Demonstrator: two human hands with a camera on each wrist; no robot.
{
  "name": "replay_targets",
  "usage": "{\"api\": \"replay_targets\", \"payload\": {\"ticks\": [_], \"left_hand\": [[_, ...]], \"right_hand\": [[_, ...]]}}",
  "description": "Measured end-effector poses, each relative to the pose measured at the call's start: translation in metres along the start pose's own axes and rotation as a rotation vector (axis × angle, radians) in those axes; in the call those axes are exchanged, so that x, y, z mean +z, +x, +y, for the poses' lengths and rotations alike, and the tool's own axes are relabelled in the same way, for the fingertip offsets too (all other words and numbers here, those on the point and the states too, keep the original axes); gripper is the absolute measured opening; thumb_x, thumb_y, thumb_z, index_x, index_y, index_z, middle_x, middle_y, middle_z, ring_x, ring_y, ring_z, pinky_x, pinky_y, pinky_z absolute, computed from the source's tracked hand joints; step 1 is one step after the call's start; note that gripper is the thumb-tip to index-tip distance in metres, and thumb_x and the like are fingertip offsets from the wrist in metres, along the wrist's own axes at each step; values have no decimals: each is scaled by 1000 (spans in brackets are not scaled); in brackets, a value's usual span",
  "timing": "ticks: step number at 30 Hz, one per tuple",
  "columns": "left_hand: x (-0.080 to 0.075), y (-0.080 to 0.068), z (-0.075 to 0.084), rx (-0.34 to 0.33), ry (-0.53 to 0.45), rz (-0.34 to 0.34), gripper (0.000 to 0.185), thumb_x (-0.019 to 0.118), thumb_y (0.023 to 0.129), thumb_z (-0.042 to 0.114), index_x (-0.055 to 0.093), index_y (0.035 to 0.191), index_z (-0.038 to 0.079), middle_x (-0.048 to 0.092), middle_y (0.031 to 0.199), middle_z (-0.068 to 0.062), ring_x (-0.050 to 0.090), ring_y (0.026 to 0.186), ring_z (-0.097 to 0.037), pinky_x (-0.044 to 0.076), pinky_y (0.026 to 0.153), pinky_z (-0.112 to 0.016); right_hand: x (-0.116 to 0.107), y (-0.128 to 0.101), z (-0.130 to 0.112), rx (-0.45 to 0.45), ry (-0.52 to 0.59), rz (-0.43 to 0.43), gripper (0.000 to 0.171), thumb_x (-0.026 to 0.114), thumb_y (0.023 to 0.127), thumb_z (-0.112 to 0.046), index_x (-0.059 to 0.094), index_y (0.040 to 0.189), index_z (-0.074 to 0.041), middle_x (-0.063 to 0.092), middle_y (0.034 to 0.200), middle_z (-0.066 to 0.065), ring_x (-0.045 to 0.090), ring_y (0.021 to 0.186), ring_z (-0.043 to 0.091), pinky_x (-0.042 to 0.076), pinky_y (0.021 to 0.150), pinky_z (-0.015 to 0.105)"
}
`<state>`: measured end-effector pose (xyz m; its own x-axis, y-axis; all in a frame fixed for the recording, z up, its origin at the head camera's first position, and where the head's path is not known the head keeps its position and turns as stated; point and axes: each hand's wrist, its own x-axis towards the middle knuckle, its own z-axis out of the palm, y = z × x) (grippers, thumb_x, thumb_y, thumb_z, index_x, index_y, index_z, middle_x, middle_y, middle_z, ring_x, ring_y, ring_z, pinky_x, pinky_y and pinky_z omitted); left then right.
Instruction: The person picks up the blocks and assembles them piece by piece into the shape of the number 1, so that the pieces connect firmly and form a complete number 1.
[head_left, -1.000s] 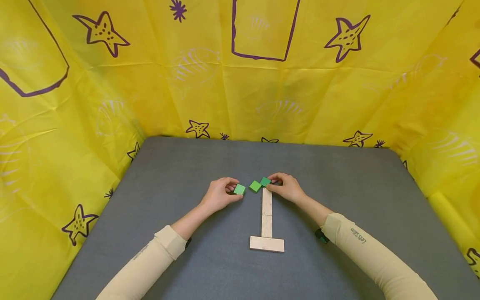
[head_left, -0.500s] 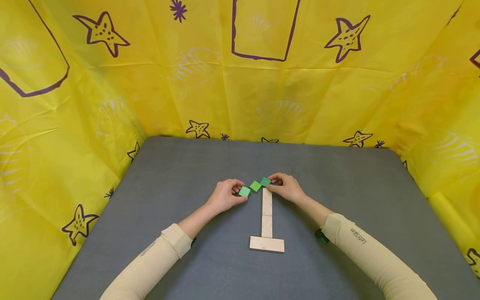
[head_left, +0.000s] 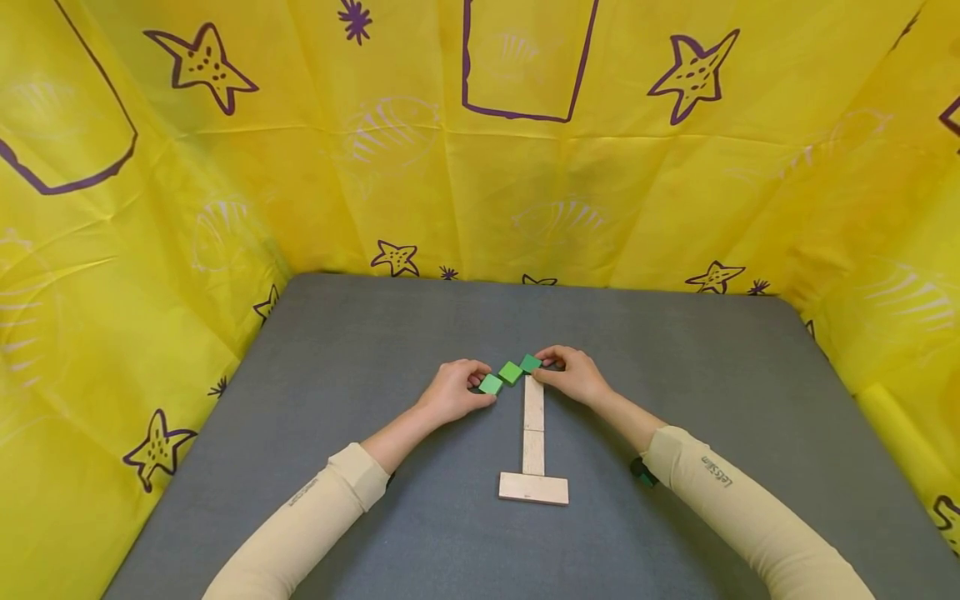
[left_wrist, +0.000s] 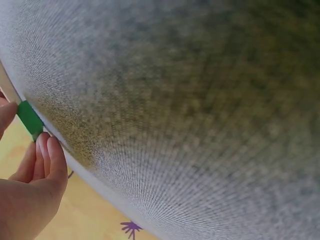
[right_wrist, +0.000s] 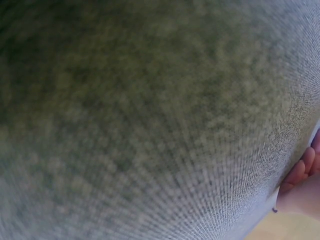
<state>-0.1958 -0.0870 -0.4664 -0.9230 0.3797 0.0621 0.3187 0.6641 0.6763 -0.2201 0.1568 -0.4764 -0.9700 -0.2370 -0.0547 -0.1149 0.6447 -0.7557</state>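
Observation:
In the head view my left hand (head_left: 454, 390) pinches a light green block (head_left: 491, 384) between thumb and fingers, low over or on the grey table. A mid-green block (head_left: 510, 372) lies just up and right of it, close to or touching it. My right hand (head_left: 576, 374) holds a darker green block (head_left: 531, 363) at the far end of a strip of pale wooden planks (head_left: 534, 408). The three green blocks form a slanted row. In the left wrist view the left hand (left_wrist: 37, 192) is at a green block (left_wrist: 30, 119). The right wrist view shows only part of the right hand (right_wrist: 302, 182).
A pale wooden plank (head_left: 534, 488) lies crosswise at the near end of the strip, making an upside-down T. The grey table (head_left: 645, 533) is enclosed by yellow cloth (head_left: 487, 200) with purple starfish drawings at the back and sides.
My left hand has moved a little right and nearer, bringing the light green block up to the mid-green one. The right hand and its block have stayed in place.

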Motion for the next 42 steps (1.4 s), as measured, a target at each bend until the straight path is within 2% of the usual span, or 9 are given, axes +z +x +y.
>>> {"api": "replay_targets", "payload": {"ticks": [11, 18, 42], "left_hand": [[3, 3, -3, 7, 25, -18, 41, 79, 80, 16, 68, 115, 0, 66, 99, -9, 62, 88, -19, 51, 78, -31], [4, 5, -4, 35, 36, 1, 41, 79, 79, 15, 68, 116, -1, 67, 100, -10, 62, 87, -19, 52, 77, -31], [6, 4, -5, 54, 53, 34, 39, 76, 82, 13, 67, 118, -2, 67, 105, -14, 62, 90, -22, 52, 78, -34]], "right_hand": [[0, 0, -1, 0, 6, 4, 32, 72, 87, -26, 69, 113, -7, 66, 101, 7, 57, 93, 24, 44, 81, 37], [1, 1, 0, -4, 7, 6, 32, 72, 87, -25, 68, 113, -7, 66, 101, 8, 57, 94, 25, 44, 82, 38], [1, 1, 1, 6, 0, 3, 33, 72, 87, -26, 68, 115, -9, 66, 103, 7, 56, 95, 24, 44, 84, 39]]}}
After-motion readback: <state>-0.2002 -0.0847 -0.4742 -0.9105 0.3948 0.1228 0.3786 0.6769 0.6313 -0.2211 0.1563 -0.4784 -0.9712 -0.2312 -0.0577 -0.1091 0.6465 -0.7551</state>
